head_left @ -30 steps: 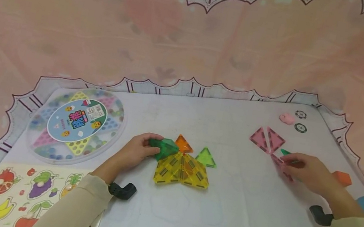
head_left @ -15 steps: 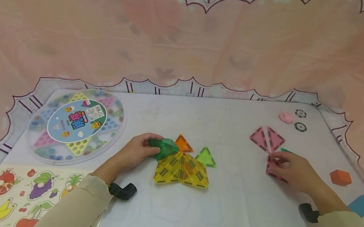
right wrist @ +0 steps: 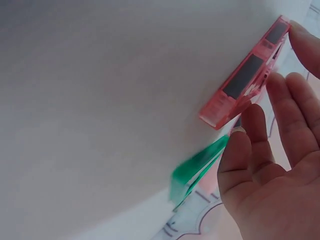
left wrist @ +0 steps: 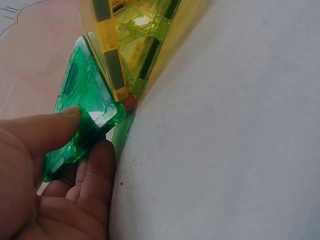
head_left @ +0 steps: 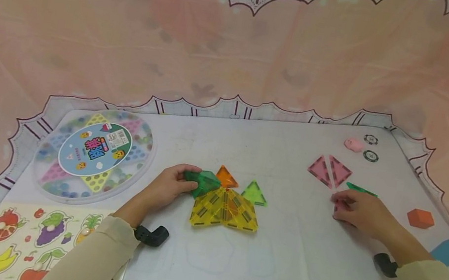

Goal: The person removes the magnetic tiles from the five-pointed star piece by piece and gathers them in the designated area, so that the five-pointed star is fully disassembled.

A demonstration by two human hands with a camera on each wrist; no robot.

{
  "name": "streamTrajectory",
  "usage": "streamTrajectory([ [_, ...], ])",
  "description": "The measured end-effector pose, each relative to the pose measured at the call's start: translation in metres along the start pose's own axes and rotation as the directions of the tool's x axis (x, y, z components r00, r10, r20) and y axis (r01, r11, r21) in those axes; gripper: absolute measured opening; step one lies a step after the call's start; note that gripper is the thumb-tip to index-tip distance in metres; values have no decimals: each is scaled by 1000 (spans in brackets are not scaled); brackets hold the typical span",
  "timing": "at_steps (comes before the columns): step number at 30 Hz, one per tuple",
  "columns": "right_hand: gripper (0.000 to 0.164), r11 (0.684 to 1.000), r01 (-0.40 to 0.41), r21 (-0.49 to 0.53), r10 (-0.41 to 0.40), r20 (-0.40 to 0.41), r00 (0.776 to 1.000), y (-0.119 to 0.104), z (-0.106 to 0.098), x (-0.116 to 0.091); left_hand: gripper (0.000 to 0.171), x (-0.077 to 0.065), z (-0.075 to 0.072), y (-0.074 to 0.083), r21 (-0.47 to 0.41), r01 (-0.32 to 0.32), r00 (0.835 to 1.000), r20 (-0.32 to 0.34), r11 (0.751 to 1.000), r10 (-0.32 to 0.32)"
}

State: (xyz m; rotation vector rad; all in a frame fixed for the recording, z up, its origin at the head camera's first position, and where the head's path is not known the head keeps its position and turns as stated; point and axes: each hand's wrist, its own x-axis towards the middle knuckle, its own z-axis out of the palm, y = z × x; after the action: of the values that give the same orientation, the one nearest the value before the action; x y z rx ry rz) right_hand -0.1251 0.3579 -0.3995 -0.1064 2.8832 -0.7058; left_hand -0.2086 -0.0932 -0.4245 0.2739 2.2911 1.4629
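Note:
My left hand (head_left: 169,184) pinches a dark green magnetic tile (left wrist: 85,100) between thumb and fingers. One corner of that tile meets a standing build of yellow magnetic tiles (head_left: 224,212). Behind the build are an orange triangle tile (head_left: 226,178) and a light green triangle tile (head_left: 254,194). At the right, my right hand (head_left: 358,211) holds a pink magnetic tile (right wrist: 244,75) on edge by its side; the fingers hide most of it in the head view. Just beyond that hand lie two pink triangle tiles (head_left: 339,172) with a narrow gap between them, and a green tile (head_left: 362,189).
A round clear marble game case (head_left: 139,175) and a fruit puzzle board (head_left: 21,229) occupy the left side. Right of my right hand are an orange block (head_left: 420,219) and a blue flat piece (head_left: 447,253). A pink toy (head_left: 354,145) and two round chips (head_left: 370,156) sit far right.
My right hand has shifted slightly left, and the pink tile in it has turned so less of it shows. The left hand and the yellow build stay where they were.

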Motion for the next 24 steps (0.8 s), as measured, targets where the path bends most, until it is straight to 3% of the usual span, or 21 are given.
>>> streamTrajectory([
  [13,58,996,-63,55,62,28,998,7,-16,-6,35,0,1,1,0,16,1000,-10,1000,-16],
  [19,59,996,2,94,-1,-7,1000,-25,-33,-2,35,-2,-1,-1,0,7,1000,-17,1000,-7],
  [24,51,979,133,152,-132,-13,991,-63,-17,13,35,-1,-1,-2,-10,-14,1000,-16,1000,14],
])
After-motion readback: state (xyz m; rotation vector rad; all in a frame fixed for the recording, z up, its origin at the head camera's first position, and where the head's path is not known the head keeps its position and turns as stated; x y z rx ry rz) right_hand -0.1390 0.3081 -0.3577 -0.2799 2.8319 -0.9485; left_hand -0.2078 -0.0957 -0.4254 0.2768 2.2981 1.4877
